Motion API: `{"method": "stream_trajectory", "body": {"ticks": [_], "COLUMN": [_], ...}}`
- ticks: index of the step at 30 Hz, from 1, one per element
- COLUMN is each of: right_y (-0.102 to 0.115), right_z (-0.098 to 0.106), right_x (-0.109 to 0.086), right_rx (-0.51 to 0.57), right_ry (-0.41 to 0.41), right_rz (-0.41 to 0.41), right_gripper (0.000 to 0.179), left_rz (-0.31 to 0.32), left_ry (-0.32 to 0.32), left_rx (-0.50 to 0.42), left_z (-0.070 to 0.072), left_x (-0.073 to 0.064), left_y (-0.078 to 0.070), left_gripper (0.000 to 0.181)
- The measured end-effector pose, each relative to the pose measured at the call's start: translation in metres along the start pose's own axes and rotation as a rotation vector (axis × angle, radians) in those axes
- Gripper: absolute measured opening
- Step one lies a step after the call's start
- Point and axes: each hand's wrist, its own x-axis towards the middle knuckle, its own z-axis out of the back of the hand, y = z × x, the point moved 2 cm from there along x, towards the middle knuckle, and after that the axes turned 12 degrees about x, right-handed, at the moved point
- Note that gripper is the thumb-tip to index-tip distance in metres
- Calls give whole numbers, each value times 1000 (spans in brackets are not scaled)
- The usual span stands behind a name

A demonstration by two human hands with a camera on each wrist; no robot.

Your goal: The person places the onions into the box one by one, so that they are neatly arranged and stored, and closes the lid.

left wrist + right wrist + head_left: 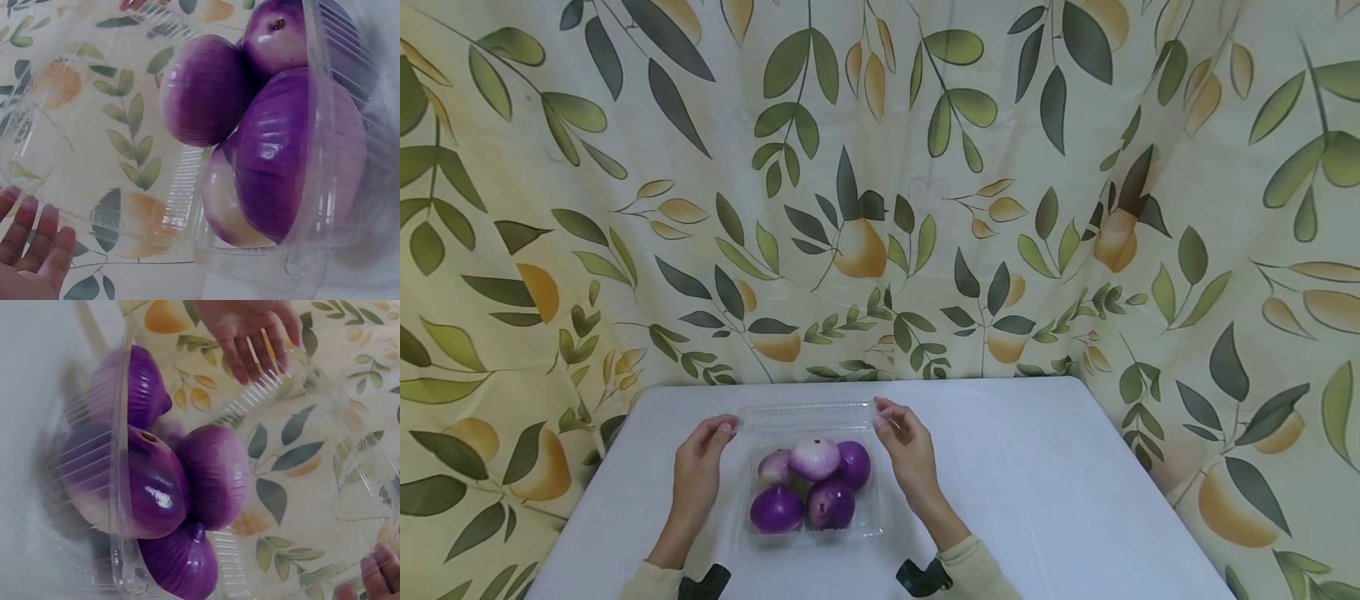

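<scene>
Several purple onions (831, 503) sit in the base of a clear plastic clamshell container (880, 525). Its hinged lid (805, 409) stands raised at the far side. My left hand (697, 467) holds the lid's left edge near the corner, thumb and forefinger close together there. At the opposite corner, my right hand (910, 454) pinches the lid between thumb and forefinger, its other fingers loosely bent. In the left wrist view, onions (275, 156) show behind the container's ribbed side, and left fingers (47, 234) lie along the lid's edge.
The container rests on a white-covered table (1037, 483). A leaf-and-fruit patterned curtain (880, 325) hangs behind the table and along both sides. Dark wrist straps (703, 582) show below both hands, beside light sleeves (981, 571).
</scene>
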Motion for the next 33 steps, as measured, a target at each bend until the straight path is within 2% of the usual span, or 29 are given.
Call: {"method": "stream_trajectory", "body": {"ticks": [11, 17, 25, 33], "right_y": [-8, -12, -19, -28], "right_z": [3, 4, 6, 9], "right_x": [-11, -13, -20, -24], "right_rx": [-68, -111, -114, -80], "right_ry": [43, 48, 72, 56], "right_rz": [30, 2, 21, 11], "right_gripper": [19, 20, 20, 17], "left_rz": [-15, -15, 9, 45], "left_ry": [13, 21, 33, 34], "left_rx": [-2, -13, -37, -14], "left_z": [0, -2, -5, -6], "left_x": [-6, -7, -12, -15], "left_y": [10, 13, 23, 32], "left_gripper": [24, 24, 26, 26]}}
